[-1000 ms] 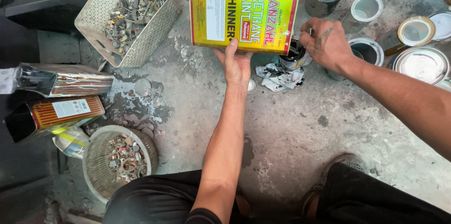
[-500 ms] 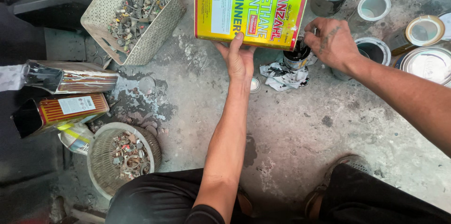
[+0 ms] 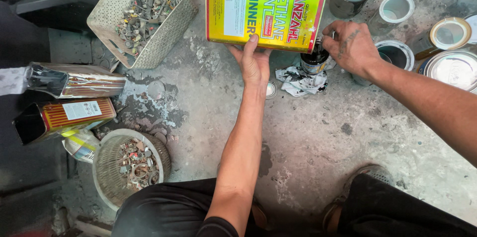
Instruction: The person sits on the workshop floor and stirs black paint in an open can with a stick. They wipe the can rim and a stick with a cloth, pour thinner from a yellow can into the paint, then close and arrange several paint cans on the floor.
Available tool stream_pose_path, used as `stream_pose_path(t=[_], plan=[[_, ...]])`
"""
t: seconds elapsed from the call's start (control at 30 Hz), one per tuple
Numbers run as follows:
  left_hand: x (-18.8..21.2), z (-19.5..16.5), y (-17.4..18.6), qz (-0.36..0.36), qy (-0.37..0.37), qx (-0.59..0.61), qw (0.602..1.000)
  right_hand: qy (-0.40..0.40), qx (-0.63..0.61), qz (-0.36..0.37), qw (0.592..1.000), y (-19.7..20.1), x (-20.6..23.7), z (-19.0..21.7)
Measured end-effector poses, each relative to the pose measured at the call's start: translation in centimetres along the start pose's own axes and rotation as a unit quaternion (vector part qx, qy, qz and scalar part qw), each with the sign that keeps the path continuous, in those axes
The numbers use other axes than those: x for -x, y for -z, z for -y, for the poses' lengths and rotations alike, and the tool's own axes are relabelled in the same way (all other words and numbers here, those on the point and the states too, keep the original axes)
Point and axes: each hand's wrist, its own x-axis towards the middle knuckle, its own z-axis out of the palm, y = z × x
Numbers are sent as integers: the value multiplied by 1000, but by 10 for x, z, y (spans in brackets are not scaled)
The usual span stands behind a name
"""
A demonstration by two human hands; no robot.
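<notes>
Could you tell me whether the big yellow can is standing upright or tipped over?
Tipped: the yellow can lies on its side, off the floor, with the left hand under it and the right hand at its lower corner.

Large rectangular yellow tin can (image 3: 268, 5) above left hand (image 3: 254, 63), small dark can (image 3: 314, 62) under its right corner beside right hand (image 3: 352, 48), on crumpled rag (image 3: 300, 82); perforated rectangular basket of scrap (image 3: 144, 15) far left

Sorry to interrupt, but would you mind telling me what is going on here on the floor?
A person crouched on the concrete floor tilts a large yellow rectangular can, the left hand propping it from below. The right hand is at the can's lower corner, above a small dark container standing on a stained rag. Round tins stand to the right; baskets of metal scrap sit to the left.
</notes>
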Motion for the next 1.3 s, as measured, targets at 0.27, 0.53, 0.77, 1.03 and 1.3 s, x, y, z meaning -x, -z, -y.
stream_pose_path(t=[0.27, 0.53, 0.77, 1.03, 1.3], plan=[[-4, -5, -3, 0, -7, 5, 1000, 2, 12, 6, 1000, -1, -2, 0], [-3, -7, -4, 9, -9, 1, 1000, -3, 22, 13, 1000, -1, -1, 0], [-6, -6, -3, 12, -9, 4, 1000, -11, 15, 16, 1000, 1, -1, 2], [-4, -6, -5, 12, -7, 2, 1000, -13, 8, 21, 1000, 2, 0, 6], [-4, -9, -9, 12, -7, 0, 1000, -24, -1, 23, 999, 5, -1, 4]])
